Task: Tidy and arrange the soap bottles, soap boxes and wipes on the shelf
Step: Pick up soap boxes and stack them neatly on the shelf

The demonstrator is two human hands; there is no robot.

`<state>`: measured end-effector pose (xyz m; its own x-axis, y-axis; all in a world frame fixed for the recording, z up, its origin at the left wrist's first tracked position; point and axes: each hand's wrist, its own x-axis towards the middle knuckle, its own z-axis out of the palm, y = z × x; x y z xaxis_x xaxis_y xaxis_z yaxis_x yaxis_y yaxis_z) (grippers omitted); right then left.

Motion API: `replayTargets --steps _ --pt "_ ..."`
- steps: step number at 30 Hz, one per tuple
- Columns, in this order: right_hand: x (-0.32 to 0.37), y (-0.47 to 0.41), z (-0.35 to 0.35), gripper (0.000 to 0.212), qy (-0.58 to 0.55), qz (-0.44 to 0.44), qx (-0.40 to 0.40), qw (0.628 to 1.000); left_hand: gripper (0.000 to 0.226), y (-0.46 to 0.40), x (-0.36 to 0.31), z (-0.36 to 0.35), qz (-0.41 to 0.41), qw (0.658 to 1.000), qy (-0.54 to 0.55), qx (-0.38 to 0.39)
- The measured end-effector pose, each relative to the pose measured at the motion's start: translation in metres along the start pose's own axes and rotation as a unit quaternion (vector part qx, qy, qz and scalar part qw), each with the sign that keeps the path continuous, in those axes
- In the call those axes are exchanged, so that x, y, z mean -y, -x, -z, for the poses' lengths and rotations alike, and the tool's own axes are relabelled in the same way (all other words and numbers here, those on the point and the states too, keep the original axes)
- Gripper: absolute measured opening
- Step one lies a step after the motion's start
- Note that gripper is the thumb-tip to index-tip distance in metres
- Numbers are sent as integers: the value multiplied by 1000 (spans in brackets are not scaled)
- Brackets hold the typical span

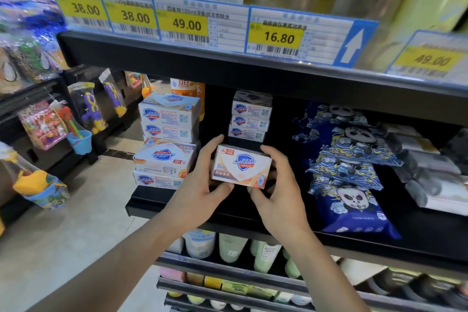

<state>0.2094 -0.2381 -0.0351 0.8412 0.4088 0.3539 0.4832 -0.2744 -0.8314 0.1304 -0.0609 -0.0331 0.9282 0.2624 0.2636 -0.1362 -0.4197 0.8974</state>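
Note:
A white and orange soap box (240,167) is held upright between both hands above the black shelf (228,213), its front face toward me. My left hand (202,185) grips its left side, thumb under the lower edge. My right hand (278,192) grips its right side, fingers over the top corner. A stack of soap boxes (166,139) stands at the shelf's left end, one of them turned upside down. Three more soap boxes (250,116) are piled further back. Blue panda wipes packs (347,167) lie stacked to the right.
Grey and white wipes packs (430,170) lie at the far right of the shelf. An orange bottle (187,88) stands behind the left stack. Price tags (187,23) line the shelf above. Bottles (233,248) fill the shelf below. Toys (86,109) hang on a rack at left.

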Motion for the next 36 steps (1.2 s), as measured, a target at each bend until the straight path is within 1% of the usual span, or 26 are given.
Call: replayTargets --steps 4,10,16,27,36 --pt "-6 0 6 84 -71 -33 1 997 83 -2 6 -1 -1 1000 -3 -8" --pt "-6 1 9 80 -79 -42 25 996 77 -4 10 -2 -3 1000 -2 -9" --pt "-5 2 8 78 -83 -45 22 995 77 -2 7 -3 -9 1000 -2 -17" --pt "-4 2 12 74 -125 -56 18 990 79 -2 6 -1 8 999 33 10" --pt "-1 2 16 73 -157 -61 14 986 81 -2 6 -1 10 999 35 19"
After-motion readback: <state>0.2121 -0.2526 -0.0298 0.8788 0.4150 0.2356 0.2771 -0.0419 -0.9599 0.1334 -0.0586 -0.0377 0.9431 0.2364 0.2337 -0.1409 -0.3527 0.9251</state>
